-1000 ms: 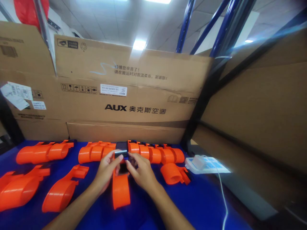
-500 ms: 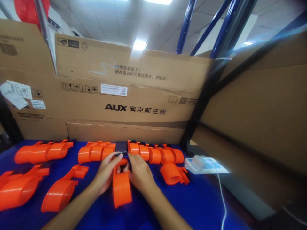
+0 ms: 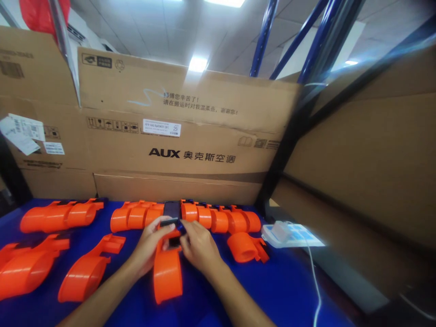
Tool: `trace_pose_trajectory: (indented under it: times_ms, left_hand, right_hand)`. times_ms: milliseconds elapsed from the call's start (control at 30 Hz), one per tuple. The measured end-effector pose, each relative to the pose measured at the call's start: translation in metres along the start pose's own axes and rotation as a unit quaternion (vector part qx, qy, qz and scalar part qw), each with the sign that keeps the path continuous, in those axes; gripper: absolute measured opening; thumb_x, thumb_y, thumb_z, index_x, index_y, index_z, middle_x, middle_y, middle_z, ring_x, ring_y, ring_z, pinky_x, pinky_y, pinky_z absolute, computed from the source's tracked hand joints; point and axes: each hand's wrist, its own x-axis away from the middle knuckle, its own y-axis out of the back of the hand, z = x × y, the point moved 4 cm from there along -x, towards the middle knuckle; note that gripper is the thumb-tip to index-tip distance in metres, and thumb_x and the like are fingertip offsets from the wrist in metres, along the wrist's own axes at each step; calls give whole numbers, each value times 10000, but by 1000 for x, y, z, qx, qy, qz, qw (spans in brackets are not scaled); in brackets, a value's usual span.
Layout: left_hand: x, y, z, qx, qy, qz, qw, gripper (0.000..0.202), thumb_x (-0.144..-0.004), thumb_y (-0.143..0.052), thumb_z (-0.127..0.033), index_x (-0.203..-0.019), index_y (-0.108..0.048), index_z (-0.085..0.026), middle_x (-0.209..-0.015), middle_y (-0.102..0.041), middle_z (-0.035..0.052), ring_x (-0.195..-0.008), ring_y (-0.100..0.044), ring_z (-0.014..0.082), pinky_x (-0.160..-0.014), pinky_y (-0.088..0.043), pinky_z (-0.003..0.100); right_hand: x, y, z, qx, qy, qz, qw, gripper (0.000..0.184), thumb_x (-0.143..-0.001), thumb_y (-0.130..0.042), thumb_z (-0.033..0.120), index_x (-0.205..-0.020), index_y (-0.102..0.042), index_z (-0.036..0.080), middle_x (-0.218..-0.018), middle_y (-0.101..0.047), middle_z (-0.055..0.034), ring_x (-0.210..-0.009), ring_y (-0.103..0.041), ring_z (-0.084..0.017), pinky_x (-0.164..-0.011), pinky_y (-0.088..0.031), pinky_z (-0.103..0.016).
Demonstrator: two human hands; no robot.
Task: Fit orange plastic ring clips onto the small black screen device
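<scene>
Both hands, left hand (image 3: 149,247) and right hand (image 3: 198,246), fingers closed, seat a small black device (image 3: 171,212) into the orange holder (image 3: 167,270) on the blue table (image 3: 289,290); pressing home appears next.

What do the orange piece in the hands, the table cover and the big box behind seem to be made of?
Orange piece: likely moulded plastic, smooth and slightly glossy, with soft highlights on its curve. Table cover: looks like blue cloth or felt, matte, no shine; hard to tell which. Big box: brown corrugated cardboard, dull, with creased edges, printed lettering and stuck-on labels.
</scene>
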Motion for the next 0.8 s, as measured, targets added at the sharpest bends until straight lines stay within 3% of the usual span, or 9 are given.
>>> trace_pose_trajectory:
  times_ms: [167,333,433,567,667,800]
  left_hand:
    - [-1,1,-2,-18,-13,4,1000,470,-749,-800,-394,-1117,-607,-174,-565,-535,-68,-419,-430,66,-424,-330,186]
    - [-1,2,-5,-43,-17,-4,999,476,-772,-769,-421,-1149,-594,-189,-547,-543,-67,-393,-419,68,-414,-319,183]
    - [-1,3,-9,-42,-14,0,999,483,-760,-778,-419,-1148,-591,-202,-517,-513,-83,-378,-416,68,-422,-340,181]
    - [2,2,-9,-76,-5,31,997,445,-761,-779,-412,-1106,-602,-195,-508,-518,-77,-359,-439,79,-402,-337,186]
    - [5,-1,-6,-105,3,80,991,380,-779,-767,-403,-1048,-609,-187,-586,-571,-50,-359,-445,66,-379,-316,181]
    - [9,-7,1,-135,22,130,982,344,-807,-751,-408,-1022,-603,-184,-671,-613,-18,-380,-463,60,-368,-309,173]
  right_hand:
    - [-5,8,1,-67,20,4,998,332,-948,-486,185,-1266,-578,175,-1044,-705,-125,-887,-653,-236,-822,-535,-374]
    - [-11,22,-20,-72,-104,20,992,187,-952,-475,221,-882,-644,183,-797,-686,-57,-709,-612,-179,-640,-449,-263]
    - [-9,33,-34,-44,-165,99,980,155,-877,-548,202,-733,-602,188,-657,-623,-8,-597,-541,-142,-540,-338,-233]
    - [4,37,-39,-35,-177,274,945,173,-773,-634,166,-615,-565,185,-559,-565,28,-516,-465,-110,-500,-250,-234]
    - [13,37,-40,-37,-190,339,920,98,-714,-685,137,-659,-621,187,-580,-590,33,-514,-469,-105,-505,-252,-233]
    - [11,41,-42,-33,-210,294,932,210,-697,-702,124,-892,-684,199,-705,-657,8,-586,-536,-130,-522,-290,-227]
